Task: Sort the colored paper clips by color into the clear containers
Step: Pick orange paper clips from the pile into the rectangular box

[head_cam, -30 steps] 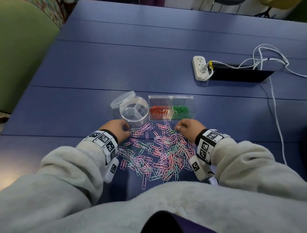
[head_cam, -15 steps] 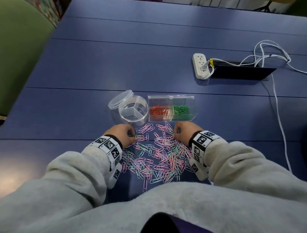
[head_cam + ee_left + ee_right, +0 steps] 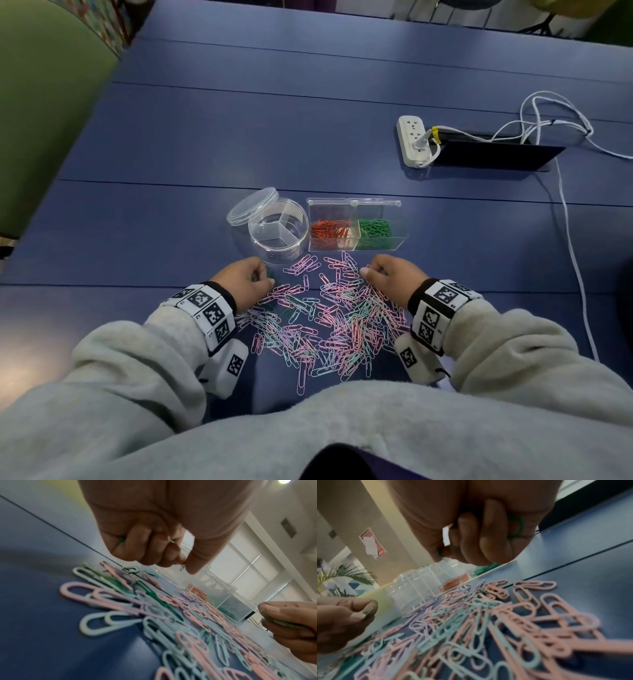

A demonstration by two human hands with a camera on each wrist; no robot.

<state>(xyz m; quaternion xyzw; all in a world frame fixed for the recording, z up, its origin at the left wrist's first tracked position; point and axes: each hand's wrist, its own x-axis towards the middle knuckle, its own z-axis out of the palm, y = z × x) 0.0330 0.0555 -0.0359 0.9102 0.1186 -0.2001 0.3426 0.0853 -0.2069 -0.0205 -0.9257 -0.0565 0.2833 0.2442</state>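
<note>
On the blue table (image 3: pixel 205 144), a heap of pastel paper clips (image 3: pixel 329 318) lies at the near edge between the left hand (image 3: pixel 245 286) and the right hand (image 3: pixel 394 279), both with curled fingers. Just beyond stand a round clear container (image 3: pixel 277 229) and a rectangular box (image 3: pixel 356 224) holding orange and green clips. A power strip (image 3: pixel 412 140) lies toward the far right corner.
</note>
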